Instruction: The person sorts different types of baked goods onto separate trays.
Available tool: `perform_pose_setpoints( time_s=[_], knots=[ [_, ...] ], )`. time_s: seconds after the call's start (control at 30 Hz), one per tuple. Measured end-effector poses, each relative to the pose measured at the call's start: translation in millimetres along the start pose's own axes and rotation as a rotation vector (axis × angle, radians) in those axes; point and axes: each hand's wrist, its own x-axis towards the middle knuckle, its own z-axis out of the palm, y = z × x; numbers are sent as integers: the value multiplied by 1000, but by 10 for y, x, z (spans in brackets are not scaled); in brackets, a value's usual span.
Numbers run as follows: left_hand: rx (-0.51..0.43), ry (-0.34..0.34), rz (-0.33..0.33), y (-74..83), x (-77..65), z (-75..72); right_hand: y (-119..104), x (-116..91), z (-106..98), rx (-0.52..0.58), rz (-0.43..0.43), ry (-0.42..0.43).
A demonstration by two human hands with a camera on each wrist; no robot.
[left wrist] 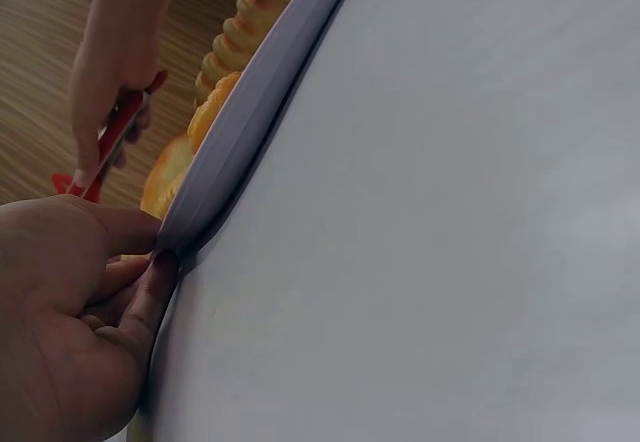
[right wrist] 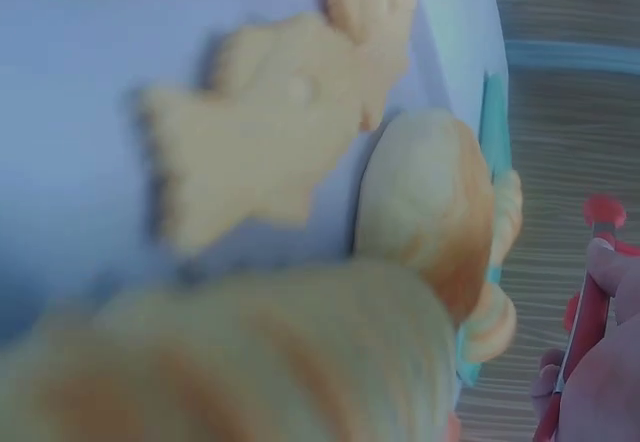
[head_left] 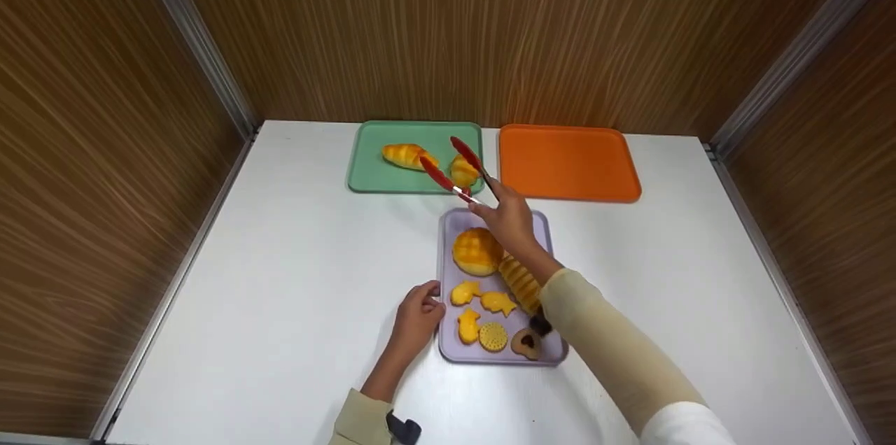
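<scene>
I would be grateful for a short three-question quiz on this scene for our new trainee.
1. Which hand holds the red-tipped tongs?
2. True or false: the heart-centred cookie lies on the orange tray.
3. Fill the gap: the left hand pinches the edge of the ____ tray.

Key:
1. The right hand.
2. False; it lies on the purple tray.
3. Purple.
</scene>
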Motion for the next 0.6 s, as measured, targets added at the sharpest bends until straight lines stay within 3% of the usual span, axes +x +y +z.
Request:
perform_pose_setpoints(
  time_s=[0.3,0.6],
  knots=[
    [7,-3,-14,5,25,6,119,-357,-415,-33,-45,-79],
    [12,-2,11,-5,49,6,363,-660,-780,-9,36,-161]
  ],
)
